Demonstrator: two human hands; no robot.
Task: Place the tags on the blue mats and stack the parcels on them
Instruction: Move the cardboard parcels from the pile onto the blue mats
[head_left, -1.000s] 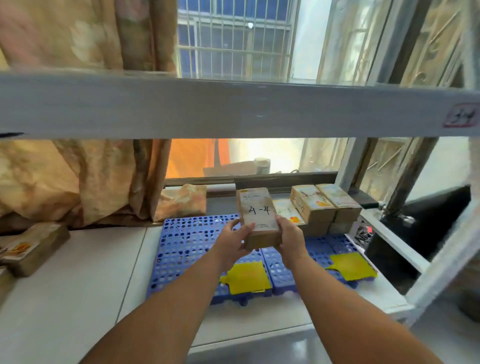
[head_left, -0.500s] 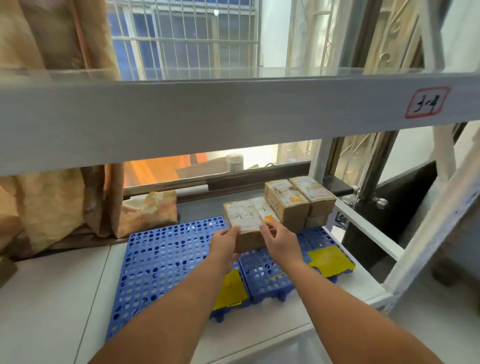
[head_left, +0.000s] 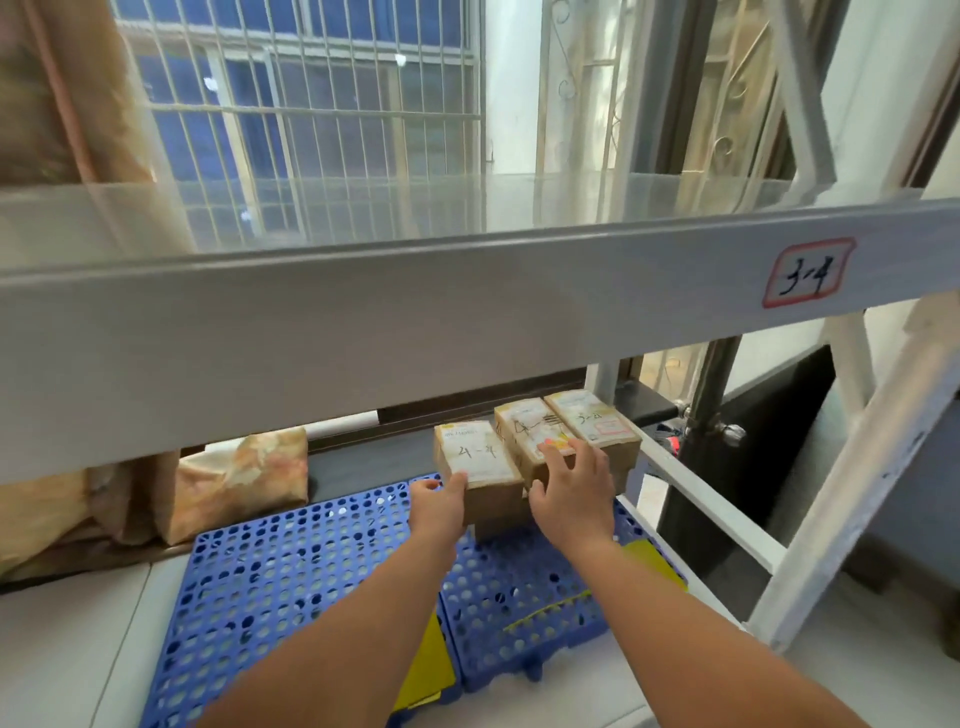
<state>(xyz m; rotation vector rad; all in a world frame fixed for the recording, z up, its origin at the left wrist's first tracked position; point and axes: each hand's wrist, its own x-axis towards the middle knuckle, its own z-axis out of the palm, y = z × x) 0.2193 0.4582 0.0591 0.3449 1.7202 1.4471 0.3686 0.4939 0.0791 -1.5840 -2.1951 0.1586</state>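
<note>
My left hand (head_left: 439, 506) grips the near-left corner of the parcel marked 4-4 (head_left: 475, 454), thumb pressed on its top label and fingers curled against its left side. My right hand (head_left: 571, 491) is released, its fingers spread and fairly straight. Its fingertips rest on top of the middle parcel (head_left: 524, 434), just at 3 o'clock of the 4-4 one.

The 4-4 parcel lies flat, label up, atop a lower parcel (head_left: 496, 517) at the back of the right blue mat (head_left: 519, 592). Its long axis runs 6 to 12 o'clock, tipped slightly toward 11. A third parcel (head_left: 592, 421) touches the middle one at its 3 o'clock.

Both my forearms reach in from 6 o'clock, converging. One yellow tag (head_left: 428, 670) lies at the mats' front seam, and another (head_left: 652, 564) lies at the right mat's 3 o'clock edge.
</note>
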